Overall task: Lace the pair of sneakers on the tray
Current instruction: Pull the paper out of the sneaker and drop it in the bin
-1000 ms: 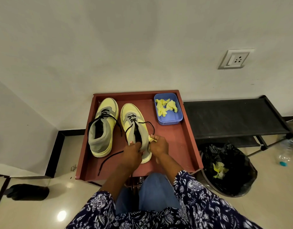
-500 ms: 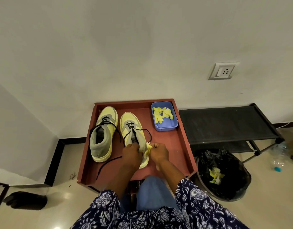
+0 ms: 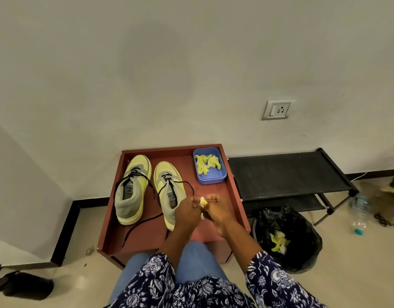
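Observation:
Two yellow-and-grey sneakers stand side by side on a reddish-brown tray (image 3: 232, 192). The left sneaker (image 3: 133, 187) and the right sneaker (image 3: 169, 190) both carry loose black laces (image 3: 138, 225) that trail over the tray floor. Just right of the right sneaker's heel, my left hand (image 3: 187, 215) and my right hand (image 3: 218, 213) meet. Between them they pinch a small crumpled yellow piece (image 3: 203, 202), which looks like paper. Neither hand touches a sneaker.
A blue box (image 3: 210, 175) with several yellow crumpled pieces sits in the tray's far right corner. A black rack (image 3: 287, 172) stands right of the tray, with a black-lined bin (image 3: 287, 238) below it. A clear bottle (image 3: 358, 212) lies on the floor.
Both hands have come off the right sneaker's heel and moved right, holding the yellow piece between them. The head view has tilted up.

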`<action>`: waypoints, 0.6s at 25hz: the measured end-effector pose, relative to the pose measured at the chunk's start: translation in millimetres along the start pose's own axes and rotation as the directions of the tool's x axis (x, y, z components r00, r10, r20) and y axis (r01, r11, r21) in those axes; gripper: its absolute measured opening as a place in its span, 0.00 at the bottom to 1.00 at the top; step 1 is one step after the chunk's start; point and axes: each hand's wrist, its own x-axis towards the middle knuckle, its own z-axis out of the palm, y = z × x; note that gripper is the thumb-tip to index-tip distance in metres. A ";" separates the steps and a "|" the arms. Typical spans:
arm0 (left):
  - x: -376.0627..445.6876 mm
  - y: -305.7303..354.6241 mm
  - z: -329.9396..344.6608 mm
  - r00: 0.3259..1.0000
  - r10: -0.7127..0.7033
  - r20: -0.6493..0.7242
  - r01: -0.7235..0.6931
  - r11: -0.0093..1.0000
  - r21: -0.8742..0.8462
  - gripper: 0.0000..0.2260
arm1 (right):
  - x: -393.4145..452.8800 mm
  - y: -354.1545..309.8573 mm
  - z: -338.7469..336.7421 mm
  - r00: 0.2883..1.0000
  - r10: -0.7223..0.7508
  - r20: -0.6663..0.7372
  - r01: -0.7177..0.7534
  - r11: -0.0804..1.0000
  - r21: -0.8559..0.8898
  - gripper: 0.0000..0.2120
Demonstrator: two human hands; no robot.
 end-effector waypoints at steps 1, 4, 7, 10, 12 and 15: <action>-3.3 4.2 4.6 1.000 0.007 0.008 -0.007 1.000 -0.013 0.05 | -3.3 0.6 -7.6 1.000 -0.008 -0.004 0.008 1.000 0.000 0.07; -9.8 16.9 21.5 1.000 0.008 0.030 -0.007 1.000 -0.025 0.05 | -14.3 0.2 -33.7 1.000 -0.021 -0.014 0.022 0.999 0.024 0.10; -11.4 27.5 42.7 0.998 -0.021 0.061 0.021 1.000 0.004 0.09 | -22.6 0.0 -59.1 0.997 -0.010 -0.083 0.019 0.994 0.109 0.10; -15.5 42.2 66.9 0.993 -0.056 0.107 0.060 0.997 -0.041 0.11 | -29.7 4.3 -86.5 0.990 -0.012 -0.140 0.031 0.990 0.138 0.09; -19.5 50.8 84.2 0.988 -0.058 0.142 0.068 0.995 -0.067 0.11 | -32.9 9.5 -105.2 0.984 -0.002 -0.177 0.036 0.981 0.192 0.07; -26.6 64.1 111.1 0.976 -0.048 0.212 0.066 0.995 -0.079 0.11 | -36.7 15.2 -132.6 0.957 0.013 -0.290 0.071 0.958 0.277 0.06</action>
